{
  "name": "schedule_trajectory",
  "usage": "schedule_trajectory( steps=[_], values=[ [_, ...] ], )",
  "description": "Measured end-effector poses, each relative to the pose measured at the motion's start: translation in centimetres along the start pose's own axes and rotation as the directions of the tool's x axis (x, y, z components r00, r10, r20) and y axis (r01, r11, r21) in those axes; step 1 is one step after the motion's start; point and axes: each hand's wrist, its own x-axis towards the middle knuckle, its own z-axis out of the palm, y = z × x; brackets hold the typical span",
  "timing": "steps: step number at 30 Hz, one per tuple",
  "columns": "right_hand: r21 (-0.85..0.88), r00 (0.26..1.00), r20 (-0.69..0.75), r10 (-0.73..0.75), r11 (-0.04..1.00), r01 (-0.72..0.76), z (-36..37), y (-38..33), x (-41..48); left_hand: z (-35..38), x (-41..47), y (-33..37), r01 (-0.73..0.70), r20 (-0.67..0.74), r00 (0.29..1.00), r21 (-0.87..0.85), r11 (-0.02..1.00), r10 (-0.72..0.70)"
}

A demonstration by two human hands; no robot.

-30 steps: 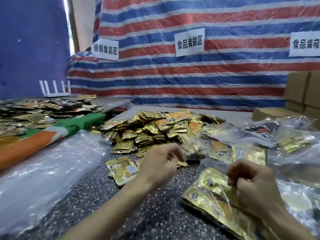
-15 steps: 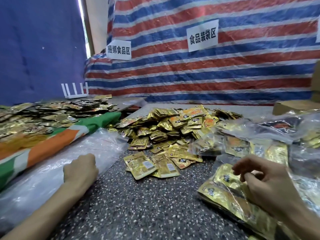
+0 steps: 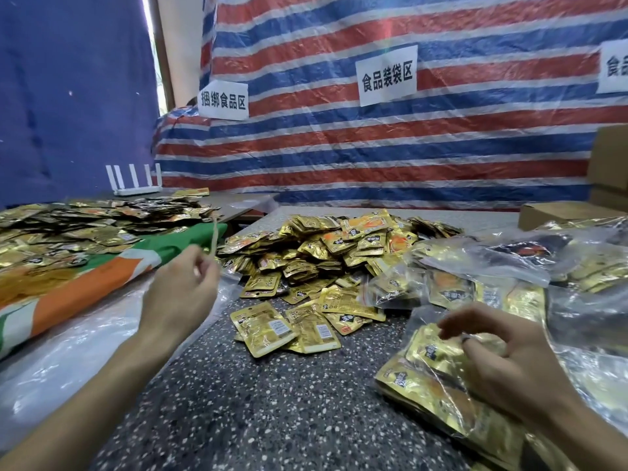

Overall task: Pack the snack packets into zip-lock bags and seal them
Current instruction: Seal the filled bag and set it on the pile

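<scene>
The right hand [image 3: 503, 365] rests loosely curled on the filled zip-lock bag [image 3: 438, 385] at the surface's right edge; the left hand [image 3: 183, 290], fingers pinching a thin band [image 3: 214, 237], hovers well left.

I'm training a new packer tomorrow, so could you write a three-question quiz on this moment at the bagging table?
1. True or false: the right hand rests on a clear bag of gold packets.
2. What does the left hand pinch?
A. a gold packet
B. a thin tan band
C. a paper sign
3. Fill in: the loose snack packets are heaped on the ______ speckled tabletop.

Key: 1 true; 2 B; 3 dark.
</scene>
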Motion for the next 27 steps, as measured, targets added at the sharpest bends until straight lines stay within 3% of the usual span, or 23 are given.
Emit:
schedule_trajectory(
  steps=[3,7,10,13,15,16,18,19,21,23,25,27],
  values=[
    [-0.053,1.000,0.014,-0.005,0.999,0.006,0.0,-0.6,0.0,1.9,-0.9,6.2,-0.299,-0.012,0.952,-0.262,0.918,0.306],
    [-0.125,0.998,-0.030,-0.050,0.991,0.045,-0.1,-0.4,0.2,6.3,-3.8,13.0,-0.603,-0.051,0.772,-0.377,0.703,0.634],
    [0.093,0.998,-0.057,0.012,0.996,-0.007,0.1,-0.7,0.3,10.0,-6.6,14.7,-0.793,-0.145,0.589,-0.295,0.533,0.795],
    [0.406,0.992,-0.049,0.119,0.910,-0.089,0.5,-0.8,0.5,12.2,-8.5,14.0,-0.890,-0.162,0.403,-0.299,0.344,0.901],
    [0.391,0.994,0.000,0.105,0.915,-0.096,0.5,-1.1,0.6,12.5,-8.8,13.6,-0.921,-0.121,0.298,-0.299,0.251,0.947],
    [0.349,0.995,0.016,0.094,0.932,-0.094,0.5,-1.1,0.6,12.4,-8.7,13.4,-0.924,-0.105,0.279,-0.301,0.236,0.955],
    [0.302,0.996,0.012,0.084,0.950,-0.084,0.5,-1.0,0.5,11.8,-8.7,13.1,-0.881,-0.073,0.323,-0.387,0.272,0.943],
    [0.304,0.996,0.011,0.086,0.949,-0.085,0.5,-0.9,0.5,11.5,-8.7,13.0,-0.807,-0.037,0.388,-0.497,0.320,0.921],
    [0.282,0.997,-0.001,0.082,0.956,-0.078,0.6,-0.6,0.4,10.6,-8.8,12.9,-0.447,0.127,0.568,-0.781,0.435,0.813],
    [0.276,0.996,-0.016,0.086,0.958,-0.078,0.7,-0.6,0.4,10.1,-8.8,13.1,-0.061,0.295,0.692,-0.885,0.461,0.658],
    [0.263,0.997,-0.028,0.076,0.963,-0.066,0.8,-0.7,0.3,9.9,-8.7,13.5,0.144,0.407,0.752,-0.869,0.473,0.519],
    [0.217,0.998,-0.034,0.048,0.975,-0.040,0.9,-0.7,0.2,10.0,-8.5,13.8,0.307,0.517,0.736,-0.830,0.467,0.436]
  ],
)
